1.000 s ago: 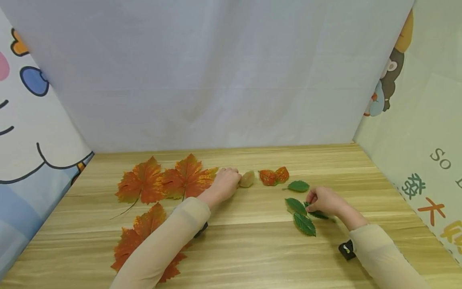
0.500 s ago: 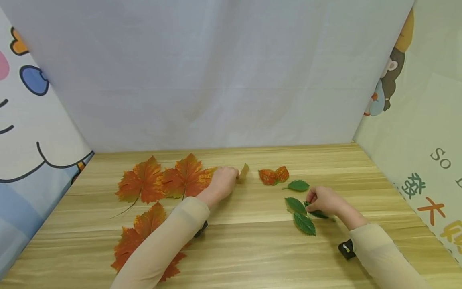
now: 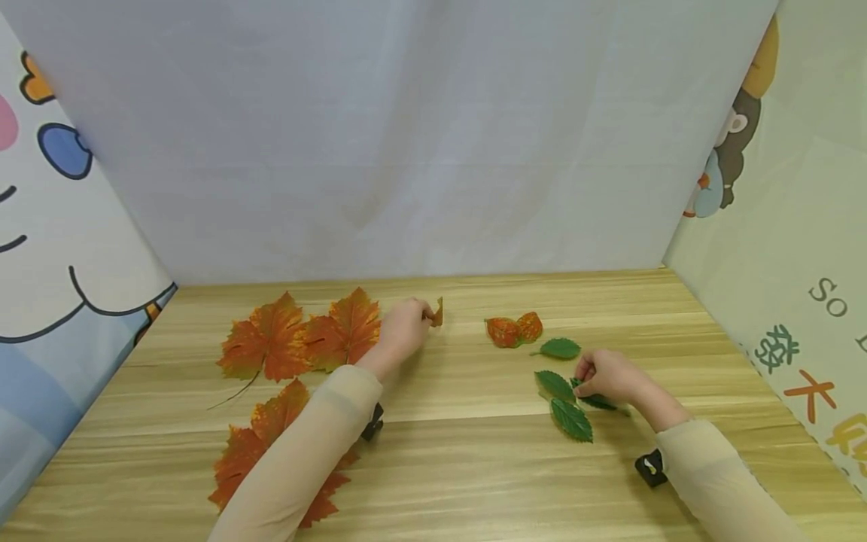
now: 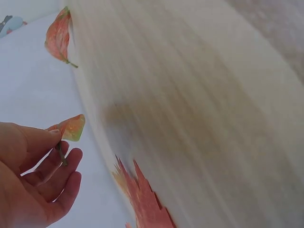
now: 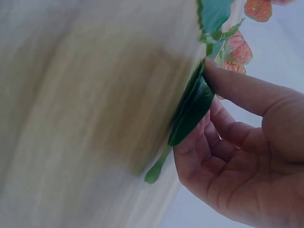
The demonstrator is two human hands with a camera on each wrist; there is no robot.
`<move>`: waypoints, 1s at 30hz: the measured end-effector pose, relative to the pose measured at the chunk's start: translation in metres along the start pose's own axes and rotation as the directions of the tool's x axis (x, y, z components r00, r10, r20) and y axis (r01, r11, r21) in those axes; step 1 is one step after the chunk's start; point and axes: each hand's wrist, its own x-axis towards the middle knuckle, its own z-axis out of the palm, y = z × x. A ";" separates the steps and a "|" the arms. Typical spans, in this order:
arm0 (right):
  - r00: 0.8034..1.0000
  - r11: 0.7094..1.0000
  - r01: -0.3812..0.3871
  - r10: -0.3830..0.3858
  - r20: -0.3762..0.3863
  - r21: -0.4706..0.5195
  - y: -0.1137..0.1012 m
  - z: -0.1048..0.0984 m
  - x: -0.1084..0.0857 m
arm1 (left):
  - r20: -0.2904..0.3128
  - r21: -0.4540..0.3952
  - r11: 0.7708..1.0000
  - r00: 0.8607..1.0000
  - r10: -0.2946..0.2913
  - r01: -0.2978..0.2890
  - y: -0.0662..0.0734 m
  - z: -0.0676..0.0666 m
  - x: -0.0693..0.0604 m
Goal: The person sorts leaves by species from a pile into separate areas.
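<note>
Only left-wrist: pinched orange leaf's (image 4: 74,128) stem (image 4: 62,155)

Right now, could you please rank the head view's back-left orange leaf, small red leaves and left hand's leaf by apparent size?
1. Orange leaf
2. Red leaves
3. Leaf in the left hand, seen nearly edge-on

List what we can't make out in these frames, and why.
Head view: the middle of the nearest large leaf, hidden by the left sleeve.
Head view: part of the pinched green leaf, under the right hand.
Head view: the wall letter after SO, cut off by the right edge.
Left wrist view: part of the pinched orange leaf, behind the thumb of the left hand.
</note>
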 end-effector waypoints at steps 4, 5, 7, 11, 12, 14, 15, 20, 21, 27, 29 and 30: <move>1.000 1.000 0.001 -0.001 0.001 0.002 0.000 0.000 0.000 | -0.014 -0.079 0.995 0.998 -0.058 0.057 -0.005 -0.003 0.000; 1.000 1.000 0.001 -0.001 0.000 0.002 0.000 0.000 0.000 | -0.014 -0.093 0.993 0.997 -0.073 0.071 -0.007 -0.003 0.000; 1.000 1.000 0.001 -0.001 -0.001 0.000 0.000 0.000 0.000 | -0.014 -0.118 0.988 0.995 -0.099 0.097 -0.009 -0.003 -0.001; 1.000 1.000 0.003 -0.003 -0.003 -0.002 0.000 0.000 -0.001 | -0.020 -0.167 0.975 0.989 -0.149 0.144 -0.014 -0.004 0.000; 1.000 1.000 0.002 -0.002 -0.003 -0.002 0.000 0.000 -0.001 | -0.020 -0.181 0.971 0.986 -0.163 0.157 -0.015 -0.004 0.000; 1.000 1.000 0.003 -0.003 -0.005 -0.002 0.000 0.000 -0.001 | -0.012 -0.206 0.960 0.981 -0.195 0.188 -0.016 -0.004 0.000; 1.000 1.000 0.004 -0.004 -0.006 -0.002 0.000 0.000 -0.001 | -0.007 -0.218 0.955 0.978 -0.210 0.203 -0.017 -0.004 0.000; 1.000 1.000 0.006 -0.006 -0.009 -0.002 -0.001 0.000 -0.001 | 0.014 -0.254 0.932 0.965 -0.263 0.258 -0.019 -0.002 0.001; 1.000 1.000 0.005 -0.005 -0.009 -0.002 -0.001 0.000 -0.001 | 0.016 -0.259 0.929 0.963 -0.270 0.265 -0.020 -0.002 0.001; 1.000 1.000 -0.001 0.001 -0.008 -0.004 -0.001 0.000 -0.002 | 0.012 -0.282 0.910 0.950 -0.312 0.302 -0.022 -0.002 0.003; 1.000 1.000 -0.004 0.004 -0.008 -0.007 -0.001 0.000 -0.002 | 0.017 -0.279 0.906 0.945 -0.326 0.317 -0.023 -0.001 0.003; 1.000 1.000 -0.005 0.005 -0.007 -0.007 -0.001 0.000 -0.002 | 0.020 -0.276 0.905 0.943 -0.332 0.324 -0.024 -0.001 0.002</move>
